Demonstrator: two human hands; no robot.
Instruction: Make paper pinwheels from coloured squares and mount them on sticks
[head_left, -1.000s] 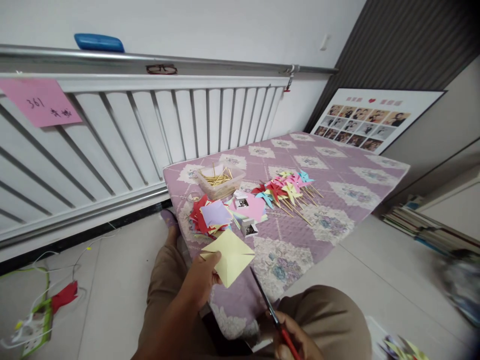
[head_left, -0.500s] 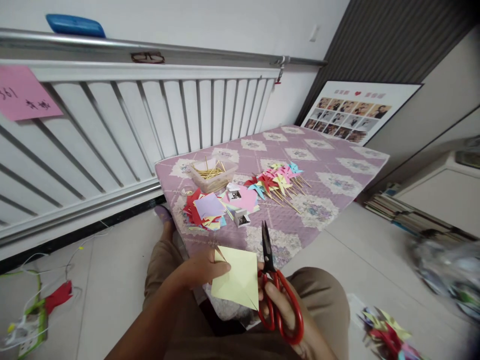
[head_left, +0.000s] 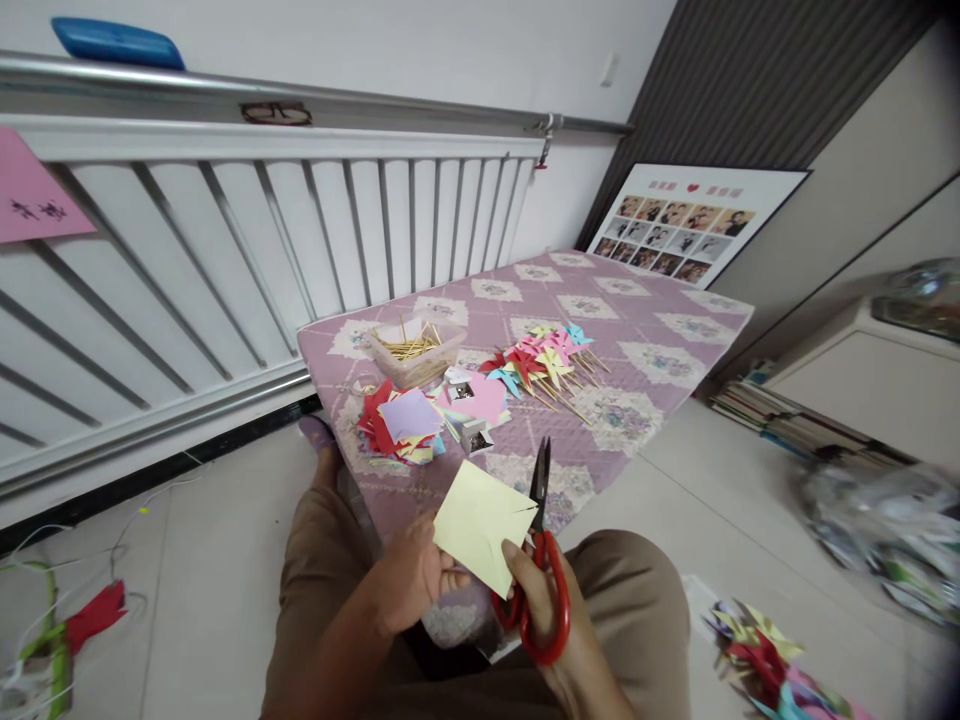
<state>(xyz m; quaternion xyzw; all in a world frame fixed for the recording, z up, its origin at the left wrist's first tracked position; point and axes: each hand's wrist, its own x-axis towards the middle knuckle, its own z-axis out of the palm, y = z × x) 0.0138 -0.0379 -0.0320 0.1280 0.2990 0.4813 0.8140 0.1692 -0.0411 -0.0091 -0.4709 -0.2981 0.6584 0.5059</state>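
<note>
A square of pale yellow paper [head_left: 484, 525] is tilted between my hands above the table's near corner. A slit runs in from its right corner. My right hand [head_left: 544, 595] holds red-handled scissors [head_left: 553, 600], their dark blades pointing up and nearly closed, and its thumb presses on the paper's lower right edge. My left hand [head_left: 409, 575] is at the paper's left corner, palm turned toward it, fingers loosely stretched out and partly under the sheet. Beyond lie a stack of coloured paper squares [head_left: 409, 415] and finished paper pinwheels on sticks [head_left: 544, 360].
On the patterned tablecloth [head_left: 510, 290] stand a clear plastic box of wooden sticks [head_left: 416, 350] and two small boxes of metal bits [head_left: 475, 438]. A radiator [head_left: 337, 230] runs along the wall. More pinwheels [head_left: 765, 650] lie low on the right, with cables [head_left: 105, 550] on the left floor.
The yellow paper has turned, its slit corner now at the right by the blades. My right thumb has come onto the paper, and my left thumb has come off its face. The view has shifted slightly.
</note>
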